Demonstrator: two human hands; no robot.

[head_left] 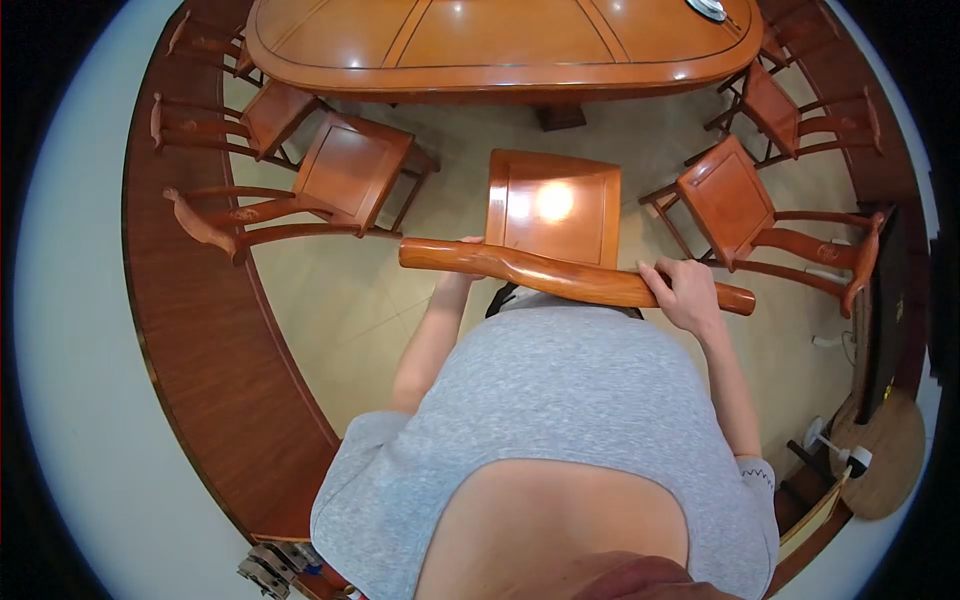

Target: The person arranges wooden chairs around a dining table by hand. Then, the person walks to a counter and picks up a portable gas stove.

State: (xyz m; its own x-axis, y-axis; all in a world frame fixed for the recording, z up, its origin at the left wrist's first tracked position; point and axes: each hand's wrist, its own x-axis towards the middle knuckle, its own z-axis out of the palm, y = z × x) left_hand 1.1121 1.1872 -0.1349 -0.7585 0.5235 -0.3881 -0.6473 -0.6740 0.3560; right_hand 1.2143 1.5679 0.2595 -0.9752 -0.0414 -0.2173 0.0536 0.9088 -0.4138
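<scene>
A glossy reddish-brown wooden chair (pixel 556 210) stands in front of my body, its seat toward the table. The curved top rail (pixel 540 272) of its back runs across in front of my waist. My right hand (pixel 683 293) is closed over the rail near its right end, fingers wrapped round it. My left hand (pixel 463 272) grips the rail toward its left end, mostly hidden behind and beneath the wood. The rest of the chair's back is out of sight below the rail.
A large oval wooden table (pixel 490 40) lies ahead, with a dish (pixel 707 9) at its far right. More matching chairs stand at left (pixel 352 172) and right (pixel 727 200). A white-headed fan-like object (pixel 838 445) stands at lower right. Tiled floor (pixel 335 290) surrounds the chairs.
</scene>
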